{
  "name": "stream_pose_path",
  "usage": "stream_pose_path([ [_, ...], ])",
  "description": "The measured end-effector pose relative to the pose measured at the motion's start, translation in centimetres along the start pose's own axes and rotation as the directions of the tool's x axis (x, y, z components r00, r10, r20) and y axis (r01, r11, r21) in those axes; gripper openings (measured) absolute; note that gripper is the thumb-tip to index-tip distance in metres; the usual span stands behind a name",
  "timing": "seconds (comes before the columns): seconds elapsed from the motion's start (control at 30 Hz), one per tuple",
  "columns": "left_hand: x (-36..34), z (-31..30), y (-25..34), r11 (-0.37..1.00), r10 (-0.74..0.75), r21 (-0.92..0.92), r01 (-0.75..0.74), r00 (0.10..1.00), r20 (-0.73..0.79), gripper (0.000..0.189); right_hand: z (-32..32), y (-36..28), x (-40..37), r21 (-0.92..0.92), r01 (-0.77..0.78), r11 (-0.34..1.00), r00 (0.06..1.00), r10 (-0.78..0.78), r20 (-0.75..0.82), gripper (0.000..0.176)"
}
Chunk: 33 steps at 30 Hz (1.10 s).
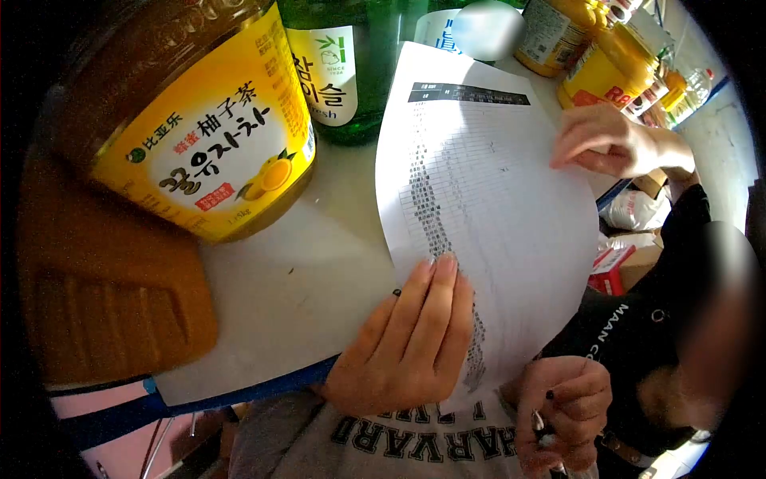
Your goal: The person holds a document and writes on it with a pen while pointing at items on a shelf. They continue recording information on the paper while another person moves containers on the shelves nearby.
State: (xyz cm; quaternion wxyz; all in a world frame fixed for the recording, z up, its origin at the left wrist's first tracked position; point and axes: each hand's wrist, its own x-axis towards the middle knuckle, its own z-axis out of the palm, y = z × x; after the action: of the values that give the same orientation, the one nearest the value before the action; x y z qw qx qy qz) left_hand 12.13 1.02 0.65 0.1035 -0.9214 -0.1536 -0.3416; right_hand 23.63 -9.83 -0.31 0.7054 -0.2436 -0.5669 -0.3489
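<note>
A printed sheet of paper (527,231) with a dark header bar and rows of small text lies on the table among the bottles, its lower end hanging past the near edge. My left hand (407,343) rests flat on its lower left part, fingertips stretched out along a column of print. Below the paper's lower right corner, my right hand (562,411) is closed around a pen (539,423), held close to my sweatshirt. Another person's hand (606,142) reaches in from the right over the sheet's upper right edge, its fingers bent.
A large jar of citron tea (215,136) stands at the left beside green bottles (331,72). Under it is a brown ridged container (112,279). Yellow jars (610,68) stand at the upper right. A person in black (638,319) is close on my right.
</note>
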Motion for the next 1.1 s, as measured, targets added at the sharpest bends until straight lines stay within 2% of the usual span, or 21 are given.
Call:
stream_pose_path([
  [0.17, 0.3, 0.2, 0.1, 0.999, 0.025, 0.037, -0.024, 0.999, -0.031, 0.016, 0.2, -0.6, -0.2, 0.062, 0.070, 0.996, 0.997, -0.068, -0.045, 0.025],
  [0.3, 0.5, -0.1, 0.5, 0.997, 0.061, 0.038, -0.060, 0.998, -0.011, 0.017, 0.1, -1.3, 0.1, 0.034, 0.010, 0.999, 1.000, -0.011, 0.020, 0.022],
  [0.57, 0.6, -0.5, 0.7, 0.994, 0.079, 0.085, -0.075, 0.996, -0.040, 0.016, 0.0, -2.2, 0.6, 0.033, 0.005, 0.999, 0.996, -0.008, 0.086, 0.018],
  [0.6, -0.1, -0.2, 0.5, 0.994, 0.076, 0.082, -0.072, 0.996, -0.048, 0.016, 1.0, -2.5, 0.4, -0.001, -0.041, 0.999, 0.998, 0.041, 0.050, 0.024],
  [0.63, -0.2, -0.2, 0.4, 0.994, 0.079, 0.081, -0.074, 0.996, -0.052, 0.016, 1.4, -2.6, 0.1, 0.045, -0.032, 0.998, 0.999, 0.031, 0.012, 0.024],
  [1.1, -0.6, -0.6, 0.2, 0.993, 0.081, 0.090, -0.072, 0.992, -0.101, 0.015, 0.8, -5.0, -1.3, 0.025, -0.052, 0.998, 0.993, 0.049, 0.104, 0.022],
])
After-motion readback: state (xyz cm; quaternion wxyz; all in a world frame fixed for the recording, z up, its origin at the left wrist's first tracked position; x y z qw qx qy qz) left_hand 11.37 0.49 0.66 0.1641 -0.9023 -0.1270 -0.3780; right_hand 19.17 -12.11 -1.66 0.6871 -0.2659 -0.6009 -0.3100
